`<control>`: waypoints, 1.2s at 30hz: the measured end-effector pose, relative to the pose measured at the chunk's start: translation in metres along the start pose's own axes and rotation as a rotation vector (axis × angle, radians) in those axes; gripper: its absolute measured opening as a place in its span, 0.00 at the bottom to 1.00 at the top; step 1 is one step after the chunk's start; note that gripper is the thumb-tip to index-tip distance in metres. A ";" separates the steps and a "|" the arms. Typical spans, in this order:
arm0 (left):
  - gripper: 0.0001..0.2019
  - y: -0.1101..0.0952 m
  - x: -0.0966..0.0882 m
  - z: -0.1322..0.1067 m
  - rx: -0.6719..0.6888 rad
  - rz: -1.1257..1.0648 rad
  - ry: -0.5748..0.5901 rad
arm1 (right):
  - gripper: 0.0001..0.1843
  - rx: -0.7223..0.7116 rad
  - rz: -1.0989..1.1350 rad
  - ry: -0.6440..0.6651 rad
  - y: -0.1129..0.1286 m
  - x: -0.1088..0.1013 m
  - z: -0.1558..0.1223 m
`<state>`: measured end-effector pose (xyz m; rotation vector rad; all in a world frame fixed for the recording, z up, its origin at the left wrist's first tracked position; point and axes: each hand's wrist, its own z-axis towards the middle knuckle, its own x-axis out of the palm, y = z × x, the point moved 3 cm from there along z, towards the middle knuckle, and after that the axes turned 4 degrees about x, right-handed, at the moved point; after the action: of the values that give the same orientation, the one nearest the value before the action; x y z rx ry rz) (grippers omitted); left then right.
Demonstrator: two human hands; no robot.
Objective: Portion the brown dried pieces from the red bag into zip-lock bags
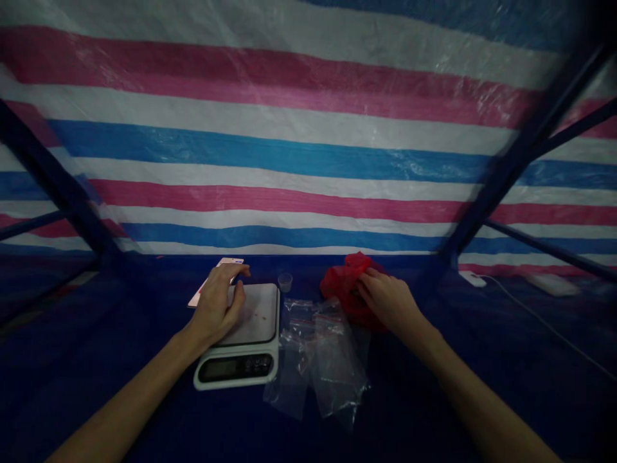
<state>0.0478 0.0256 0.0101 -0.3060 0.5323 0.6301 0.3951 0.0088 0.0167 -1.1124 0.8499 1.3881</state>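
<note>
My left hand (220, 302) is over the left side of a white kitchen scale (284, 363), fingers curved and thumb apart, holding nothing I can see. A few small dark specks lie on the scale's pan (260, 312). My right hand (390, 297) is at a crumpled red plastic bag (344, 283), its fingers closed together at the bag's opening and their tips partly hidden in it. Several clear zip bags (332, 366) lie overlapping between the scale and the red bag. Behind them stands a small clear plastic cup (285, 281).
A phone (197, 296) with a lit screen lies beyond my left hand. Dark blue metal bars (496, 186) slant up on both sides. A striped plastic sheet (289, 154) hangs behind the blue surface. At the right are a white plug (472, 278) and its cable (544, 326).
</note>
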 end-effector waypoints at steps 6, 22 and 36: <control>0.21 0.013 0.004 -0.004 0.019 0.025 0.077 | 0.08 -0.017 0.240 -0.247 0.007 0.003 0.000; 0.37 0.038 0.003 -0.007 -0.041 0.016 -0.011 | 0.17 -0.443 0.495 -0.044 0.046 0.001 -0.016; 0.18 -0.022 0.008 -0.005 -0.068 -0.226 0.036 | 0.07 -0.447 0.580 0.144 0.044 0.010 -0.016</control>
<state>0.0653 0.0099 0.0044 -0.4363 0.5030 0.4246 0.3549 -0.0088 -0.0020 -1.3771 1.0471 2.0701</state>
